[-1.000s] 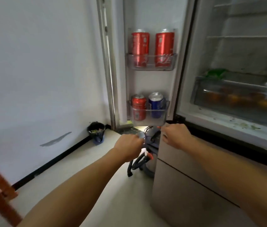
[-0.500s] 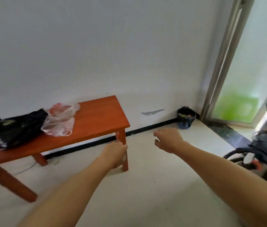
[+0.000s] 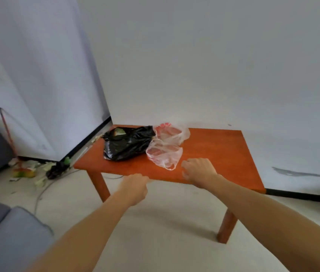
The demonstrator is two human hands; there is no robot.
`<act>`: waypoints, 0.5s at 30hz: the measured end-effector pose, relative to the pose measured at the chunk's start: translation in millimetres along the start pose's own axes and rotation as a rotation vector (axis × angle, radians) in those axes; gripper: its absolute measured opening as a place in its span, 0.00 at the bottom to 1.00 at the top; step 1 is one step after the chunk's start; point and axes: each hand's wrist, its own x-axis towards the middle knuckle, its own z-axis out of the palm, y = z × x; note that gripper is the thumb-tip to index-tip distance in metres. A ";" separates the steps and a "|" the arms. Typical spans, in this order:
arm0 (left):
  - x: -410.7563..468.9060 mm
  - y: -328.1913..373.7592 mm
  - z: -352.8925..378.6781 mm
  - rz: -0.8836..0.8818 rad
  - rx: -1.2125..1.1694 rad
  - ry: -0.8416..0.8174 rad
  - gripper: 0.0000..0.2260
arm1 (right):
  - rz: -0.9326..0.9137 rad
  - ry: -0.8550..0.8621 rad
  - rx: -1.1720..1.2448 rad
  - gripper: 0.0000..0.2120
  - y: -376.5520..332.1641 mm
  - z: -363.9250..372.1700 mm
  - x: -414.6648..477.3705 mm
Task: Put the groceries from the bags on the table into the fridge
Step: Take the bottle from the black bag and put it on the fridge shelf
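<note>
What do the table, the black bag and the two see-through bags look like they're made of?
Table: likely wood or veneer, with a smooth orange-brown finish and a dull sheen.
Black bag: thin opaque plastic film, glossy and crumpled into sharp creases.
See-through bags: thin clear plastic, wrinkled, with something reddish showing through.

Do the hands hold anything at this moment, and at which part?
Nothing is held. The left hand and right hand hover at the table edge; neither touches the clear bag.
</note>
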 end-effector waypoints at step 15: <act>159.8 -256.2 21.7 -0.253 -0.123 0.020 0.08 | -0.217 -0.045 0.114 0.14 -98.6 48.6 341.2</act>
